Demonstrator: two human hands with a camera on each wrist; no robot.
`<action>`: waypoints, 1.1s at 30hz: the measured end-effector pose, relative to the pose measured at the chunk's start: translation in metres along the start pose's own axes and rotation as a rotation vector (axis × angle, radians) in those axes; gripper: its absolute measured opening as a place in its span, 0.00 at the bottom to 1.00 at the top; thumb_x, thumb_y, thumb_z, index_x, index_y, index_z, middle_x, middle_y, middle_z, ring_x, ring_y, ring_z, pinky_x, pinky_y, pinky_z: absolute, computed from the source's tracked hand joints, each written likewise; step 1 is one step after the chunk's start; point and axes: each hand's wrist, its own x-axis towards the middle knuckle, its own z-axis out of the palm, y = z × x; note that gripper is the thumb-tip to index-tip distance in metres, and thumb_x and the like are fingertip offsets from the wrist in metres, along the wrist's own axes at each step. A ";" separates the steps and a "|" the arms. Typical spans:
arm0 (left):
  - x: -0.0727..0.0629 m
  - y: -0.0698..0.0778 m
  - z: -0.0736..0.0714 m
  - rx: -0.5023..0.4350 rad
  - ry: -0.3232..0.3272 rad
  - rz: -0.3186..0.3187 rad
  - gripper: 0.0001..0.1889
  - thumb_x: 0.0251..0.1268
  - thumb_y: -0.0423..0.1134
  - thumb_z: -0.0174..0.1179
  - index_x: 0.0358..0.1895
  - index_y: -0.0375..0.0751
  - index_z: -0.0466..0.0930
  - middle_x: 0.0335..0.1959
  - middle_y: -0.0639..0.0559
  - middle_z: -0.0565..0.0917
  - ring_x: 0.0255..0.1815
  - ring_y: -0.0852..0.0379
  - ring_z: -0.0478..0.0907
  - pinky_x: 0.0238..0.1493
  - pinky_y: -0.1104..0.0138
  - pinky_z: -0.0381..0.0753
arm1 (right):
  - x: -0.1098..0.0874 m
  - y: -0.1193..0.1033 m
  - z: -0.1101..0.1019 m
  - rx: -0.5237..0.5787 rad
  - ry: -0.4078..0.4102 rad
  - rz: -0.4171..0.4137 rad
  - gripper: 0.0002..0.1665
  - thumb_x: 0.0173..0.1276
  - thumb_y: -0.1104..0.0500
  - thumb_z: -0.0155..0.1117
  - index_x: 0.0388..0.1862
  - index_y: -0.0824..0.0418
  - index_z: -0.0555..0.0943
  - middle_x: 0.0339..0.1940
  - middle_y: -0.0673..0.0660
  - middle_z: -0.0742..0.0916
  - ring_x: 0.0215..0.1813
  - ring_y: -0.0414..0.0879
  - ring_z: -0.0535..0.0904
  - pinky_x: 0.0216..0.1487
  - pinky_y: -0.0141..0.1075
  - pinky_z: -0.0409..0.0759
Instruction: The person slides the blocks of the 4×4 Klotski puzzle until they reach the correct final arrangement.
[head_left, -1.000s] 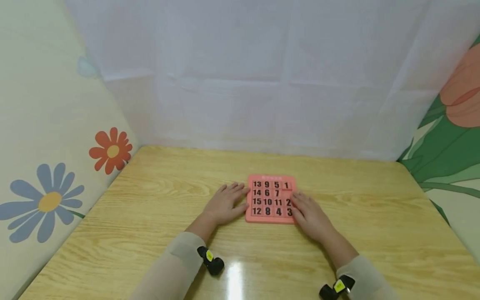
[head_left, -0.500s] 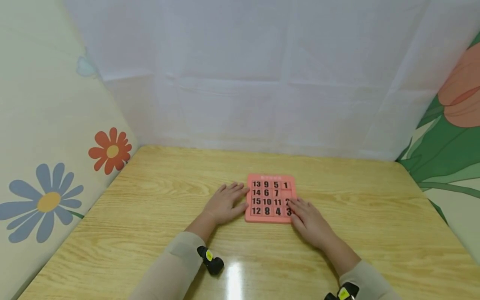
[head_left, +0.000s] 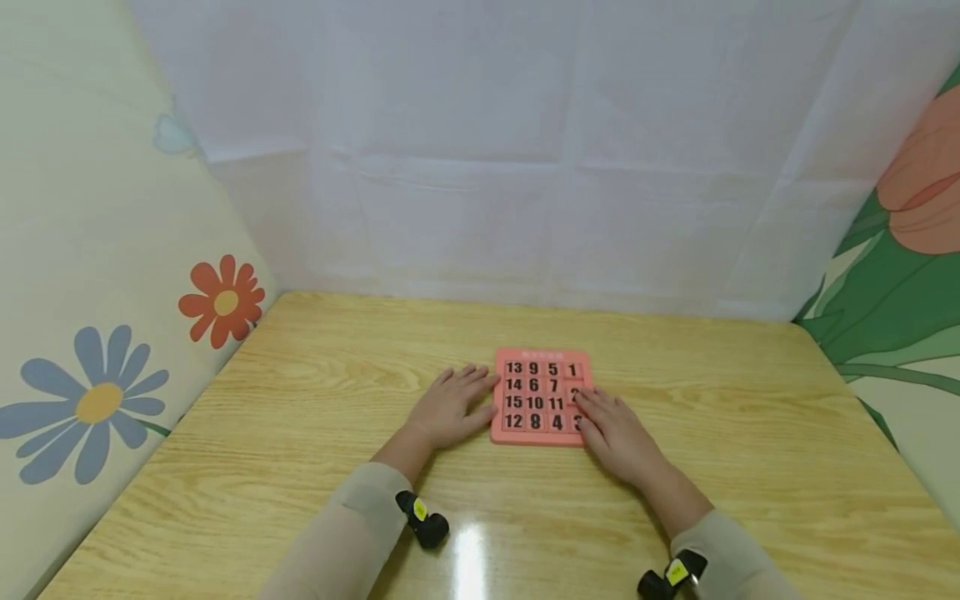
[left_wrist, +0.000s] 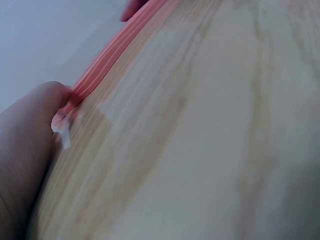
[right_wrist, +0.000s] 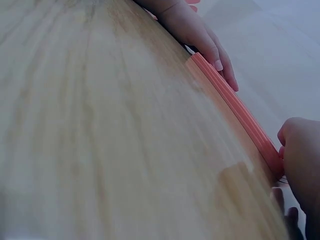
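A pink sliding number puzzle (head_left: 540,438) lies flat on the table, its black-numbered tiles facing up. My left hand (head_left: 450,408) rests on the table at the puzzle's left side, fingertips and thumb touching its edge. From the right, my right hand (head_left: 618,433) reaches over the frame, its fingertips on the right column. They partly cover the 2 tile (head_left: 573,393), which sits between the second and third rows, and the 3 tile (head_left: 577,422) below. In the left wrist view the left thumb (left_wrist: 52,95) meets the puzzle's side (left_wrist: 107,60).
The wooden table (head_left: 300,375) extends around the puzzle on all sides. A white cloth (head_left: 480,167) hangs behind it, and flower-patterned panels (head_left: 82,250) stand at both sides. Each sleeve carries a small black wrist camera (head_left: 423,521).
Under my right fingertips the 2 tile has slid away from me, from the third row partway into the gap above. My left hand and the puzzle frame have stayed in place.
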 end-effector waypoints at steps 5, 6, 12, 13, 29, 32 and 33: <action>0.000 0.001 -0.001 0.002 0.000 0.004 0.32 0.73 0.59 0.45 0.76 0.50 0.61 0.78 0.48 0.61 0.80 0.46 0.53 0.81 0.48 0.47 | 0.004 0.000 -0.001 0.007 -0.010 0.014 0.28 0.78 0.55 0.47 0.72 0.66 0.67 0.75 0.63 0.69 0.78 0.62 0.58 0.79 0.58 0.52; 0.000 0.001 -0.001 0.002 -0.001 0.005 0.32 0.73 0.58 0.45 0.76 0.50 0.61 0.77 0.47 0.61 0.80 0.46 0.53 0.80 0.48 0.47 | 0.005 0.000 -0.001 0.010 -0.011 0.015 0.29 0.78 0.55 0.46 0.72 0.66 0.67 0.75 0.63 0.69 0.78 0.62 0.58 0.79 0.58 0.51; 0.001 0.001 -0.002 0.005 -0.001 0.003 0.32 0.73 0.58 0.45 0.76 0.50 0.61 0.77 0.48 0.61 0.80 0.46 0.53 0.81 0.48 0.47 | 0.010 0.001 -0.001 0.013 -0.007 0.016 0.29 0.78 0.55 0.46 0.72 0.66 0.67 0.75 0.63 0.69 0.78 0.61 0.58 0.79 0.58 0.52; 0.001 0.001 -0.002 0.007 0.001 0.004 0.32 0.73 0.58 0.45 0.76 0.50 0.61 0.77 0.48 0.61 0.80 0.46 0.53 0.80 0.48 0.47 | 0.011 0.001 -0.001 0.010 -0.005 0.016 0.29 0.78 0.55 0.46 0.72 0.66 0.67 0.75 0.63 0.69 0.78 0.61 0.58 0.79 0.58 0.52; 0.001 0.001 0.000 0.005 0.005 0.001 0.32 0.73 0.59 0.45 0.76 0.51 0.61 0.77 0.48 0.61 0.80 0.46 0.53 0.81 0.48 0.47 | 0.015 0.000 -0.001 0.008 -0.012 0.054 0.29 0.78 0.54 0.45 0.73 0.65 0.66 0.76 0.62 0.68 0.79 0.61 0.57 0.79 0.57 0.51; 0.000 0.001 0.000 0.008 0.007 -0.001 0.32 0.73 0.59 0.45 0.76 0.51 0.61 0.77 0.48 0.61 0.80 0.47 0.53 0.81 0.48 0.47 | 0.014 -0.001 -0.001 0.006 -0.011 0.052 0.30 0.78 0.54 0.45 0.74 0.66 0.65 0.77 0.62 0.67 0.79 0.61 0.57 0.79 0.57 0.51; 0.000 0.001 0.000 0.005 0.007 -0.001 0.32 0.73 0.59 0.45 0.76 0.51 0.61 0.77 0.48 0.61 0.80 0.47 0.53 0.81 0.48 0.47 | 0.014 -0.001 -0.001 0.008 -0.009 0.052 0.30 0.78 0.54 0.45 0.74 0.66 0.64 0.77 0.62 0.67 0.79 0.60 0.57 0.79 0.57 0.51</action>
